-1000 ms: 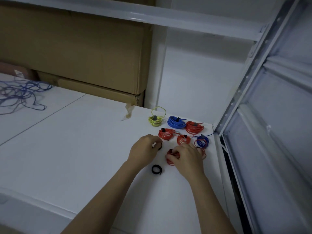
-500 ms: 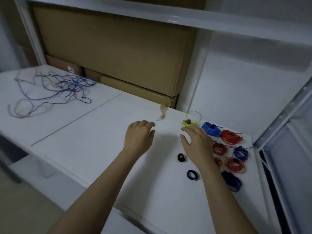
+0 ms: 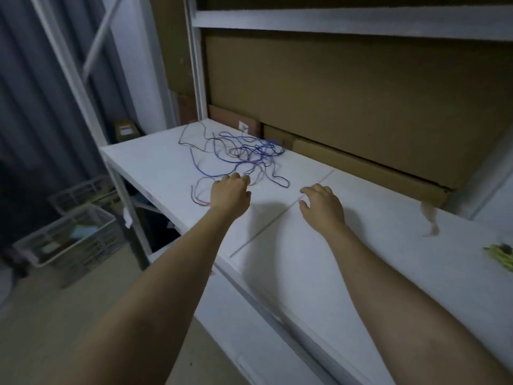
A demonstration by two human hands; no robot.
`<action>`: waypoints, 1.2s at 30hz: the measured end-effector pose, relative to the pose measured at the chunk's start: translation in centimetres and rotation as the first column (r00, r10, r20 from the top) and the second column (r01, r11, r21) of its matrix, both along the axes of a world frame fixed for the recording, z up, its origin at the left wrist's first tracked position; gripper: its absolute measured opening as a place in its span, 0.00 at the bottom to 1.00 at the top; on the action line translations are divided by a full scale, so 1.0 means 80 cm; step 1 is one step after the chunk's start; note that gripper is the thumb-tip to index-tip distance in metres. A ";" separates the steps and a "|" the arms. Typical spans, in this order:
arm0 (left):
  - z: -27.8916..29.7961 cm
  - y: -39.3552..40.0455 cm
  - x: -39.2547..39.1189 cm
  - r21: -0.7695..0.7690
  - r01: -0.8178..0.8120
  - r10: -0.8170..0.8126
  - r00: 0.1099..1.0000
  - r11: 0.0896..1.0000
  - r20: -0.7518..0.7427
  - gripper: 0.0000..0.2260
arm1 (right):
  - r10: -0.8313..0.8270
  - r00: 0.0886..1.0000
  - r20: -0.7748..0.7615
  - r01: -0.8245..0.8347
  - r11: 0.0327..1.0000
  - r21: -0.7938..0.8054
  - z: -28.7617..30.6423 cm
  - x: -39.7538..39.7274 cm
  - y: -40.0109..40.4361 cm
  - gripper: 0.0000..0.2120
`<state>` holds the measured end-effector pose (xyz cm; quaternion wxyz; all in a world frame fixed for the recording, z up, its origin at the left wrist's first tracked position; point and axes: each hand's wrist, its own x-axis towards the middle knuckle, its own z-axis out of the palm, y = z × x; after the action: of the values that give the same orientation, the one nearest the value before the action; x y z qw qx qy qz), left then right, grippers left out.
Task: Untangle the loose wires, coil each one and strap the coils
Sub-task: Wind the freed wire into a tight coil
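Hands moved left; left hand (image 3: pixel 229 193), right hand (image 3: pixel 322 204) relaxed, empty, beside wire tangle (image 3: pixel 238 154).

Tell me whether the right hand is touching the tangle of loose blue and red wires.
Apart. In the head view, bare white shelf shows between the right hand and the tangle of loose blue and red wires, which lies nearer the left hand.

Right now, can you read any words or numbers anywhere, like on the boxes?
No text is readable.
White label on the low cardboard box behind the tangled wires: too small and blurred to read.
Pale label on the small box beyond the shelf's left end: blurred, unreadable.
Large cardboard box: no print visible.
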<state>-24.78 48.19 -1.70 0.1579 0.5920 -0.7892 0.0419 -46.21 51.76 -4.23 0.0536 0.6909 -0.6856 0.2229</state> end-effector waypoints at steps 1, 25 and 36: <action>0.002 -0.017 0.028 -0.003 -0.010 0.010 1.000 1.000 0.007 0.16 | 0.009 1.000 0.004 -0.009 1.000 -0.005 0.001 0.028 -0.022 0.16; 0.009 -0.470 0.358 0.012 0.026 -0.026 0.999 1.000 0.021 0.17 | -0.062 0.995 -0.084 0.064 0.997 0.030 0.021 0.346 -0.511 0.18; -0.010 -0.607 0.336 0.210 0.416 -0.436 0.898 0.885 0.056 0.26 | -0.072 0.955 0.286 -0.016 0.956 0.292 0.014 0.361 -0.583 0.07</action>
<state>2.11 -0.36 -2.51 0.0650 0.4136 -0.9073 -0.0402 -17.34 5.10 -3.09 -0.1480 0.6406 -0.7210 0.2188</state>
